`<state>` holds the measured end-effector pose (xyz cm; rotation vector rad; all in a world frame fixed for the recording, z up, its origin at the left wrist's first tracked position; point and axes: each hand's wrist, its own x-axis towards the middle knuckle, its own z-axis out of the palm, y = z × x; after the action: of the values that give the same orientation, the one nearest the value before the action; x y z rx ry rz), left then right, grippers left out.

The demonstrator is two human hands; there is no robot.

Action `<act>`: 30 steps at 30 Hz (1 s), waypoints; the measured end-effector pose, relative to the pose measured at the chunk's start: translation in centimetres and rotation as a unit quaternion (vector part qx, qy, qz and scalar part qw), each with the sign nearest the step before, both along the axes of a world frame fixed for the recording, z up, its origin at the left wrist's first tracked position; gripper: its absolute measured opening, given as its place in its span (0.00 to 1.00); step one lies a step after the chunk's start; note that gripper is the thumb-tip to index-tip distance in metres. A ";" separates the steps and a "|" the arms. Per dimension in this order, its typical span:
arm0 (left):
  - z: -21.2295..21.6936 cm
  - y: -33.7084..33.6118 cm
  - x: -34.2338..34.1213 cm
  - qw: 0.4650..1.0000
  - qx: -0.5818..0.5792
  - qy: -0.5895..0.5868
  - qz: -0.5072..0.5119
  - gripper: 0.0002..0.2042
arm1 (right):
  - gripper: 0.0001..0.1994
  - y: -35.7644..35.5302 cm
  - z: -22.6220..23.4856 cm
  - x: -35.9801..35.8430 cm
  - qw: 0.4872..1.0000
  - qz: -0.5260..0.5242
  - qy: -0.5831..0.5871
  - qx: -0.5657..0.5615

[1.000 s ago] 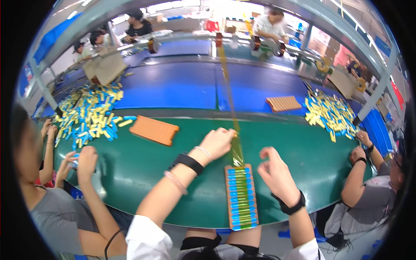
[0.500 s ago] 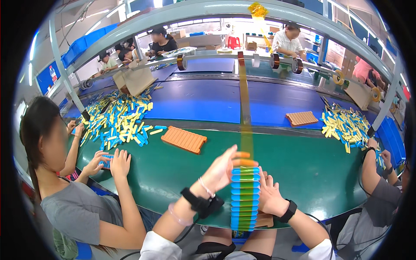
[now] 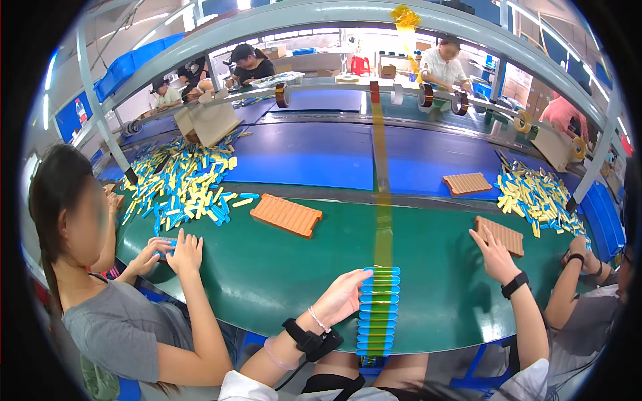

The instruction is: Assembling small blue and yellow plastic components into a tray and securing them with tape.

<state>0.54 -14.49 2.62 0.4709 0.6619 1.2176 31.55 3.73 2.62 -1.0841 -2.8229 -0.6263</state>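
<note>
Now our row of blue sticks [image 3: 378, 309] runs away from us; our open left hand [image 3: 341, 299] touches its side, our open right hand [image 3: 493, 252] presses an orange tray [image 3: 501, 235].

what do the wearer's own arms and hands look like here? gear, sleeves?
Both hands are bare, no gloves. The left hand has a thin pale bracelet, a bulky black strap with a trailing black cable, and a pink band further up the forearm. The right hand has a black wrist strap. White sleeves show at the lower edge.

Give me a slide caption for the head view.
Left hand steadies taped blue cell row; right hand reaches an orange tray.
</note>
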 end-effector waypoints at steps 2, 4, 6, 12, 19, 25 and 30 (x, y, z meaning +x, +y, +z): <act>-0.6 0.2 -0.3 1.000 0.012 0.015 -0.006 0.15 | 0.21 -2.7 1.3 -3.8 0.955 -0.016 0.226 -0.190; -1.1 1.0 -0.1 0.997 0.012 0.070 0.011 0.13 | 0.11 -4.5 1.8 -7.1 0.859 -0.005 0.318 -0.400; -1.1 1.4 0.3 0.992 0.014 0.124 0.027 0.11 | 0.17 -6.5 1.5 -10.5 0.697 -0.017 0.401 -0.594; -1.1 1.3 0.4 0.985 0.032 0.162 0.041 0.07 | 0.15 -8.7 0.4 -15.2 0.607 0.039 0.427 -0.670; -0.6 0.7 0.6 0.979 0.048 0.179 0.081 0.05 | 0.11 -9.8 1.1 -15.1 0.592 0.044 0.456 -0.663; 1.9 0.4 2.5 0.955 0.127 0.238 0.121 0.04 | 0.07 -11.3 2.9 -14.2 0.487 0.021 0.556 -0.673; 1.9 -3.0 5.5 0.924 0.167 0.308 0.157 0.04 | 0.08 -14.7 2.3 -11.3 0.512 0.012 0.585 -0.629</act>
<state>6.04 -17.53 4.49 1.0930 1.0996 1.5048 20.23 -10.97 4.90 -0.7957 -1.5270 1.7700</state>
